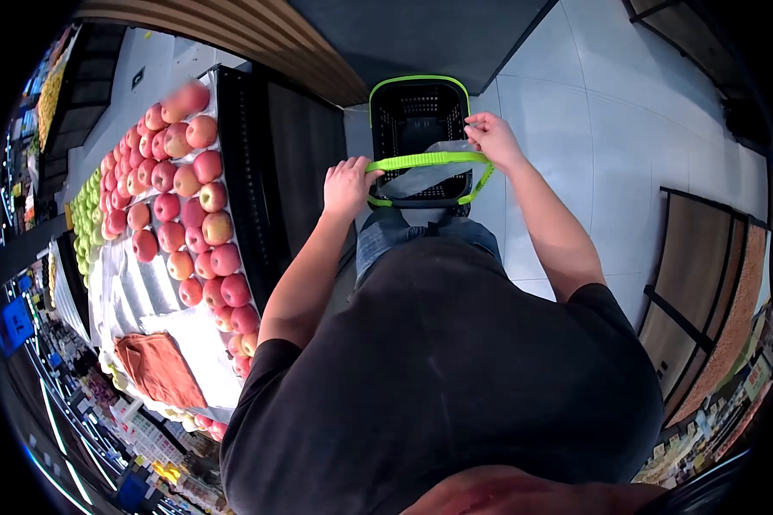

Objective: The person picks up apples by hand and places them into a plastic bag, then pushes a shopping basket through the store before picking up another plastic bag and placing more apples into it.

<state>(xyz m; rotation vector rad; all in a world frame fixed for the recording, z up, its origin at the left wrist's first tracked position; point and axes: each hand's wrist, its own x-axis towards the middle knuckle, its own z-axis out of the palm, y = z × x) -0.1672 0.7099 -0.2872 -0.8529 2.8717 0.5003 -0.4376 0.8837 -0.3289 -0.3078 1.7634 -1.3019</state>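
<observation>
A black shopping basket (pixel 419 103) with a lime-green rim is just in front of my legs, its green handle (pixel 429 160) raised across the opening. My left hand (pixel 348 185) is closed at the left end of this handle. Just above the handle's right end, my right hand (pixel 495 141) has its thumb and fingers pinched together; whatever is between the fingertips is too small to make out. A clear plastic bag (pixel 416 179) stretches under the handle over the basket, its upper right edge close to my right fingertips.
On my left, a slanted stand carries rows of red apples (pixel 170 233) and green fruit (pixel 86 219). An orange-brown cloth (pixel 159 369) lies on its white liner. A dark panel (pixel 421 39) rises beyond the basket. Wooden shelving (pixel 691 275) stands on the right, across the grey tiled floor (pixel 558 146).
</observation>
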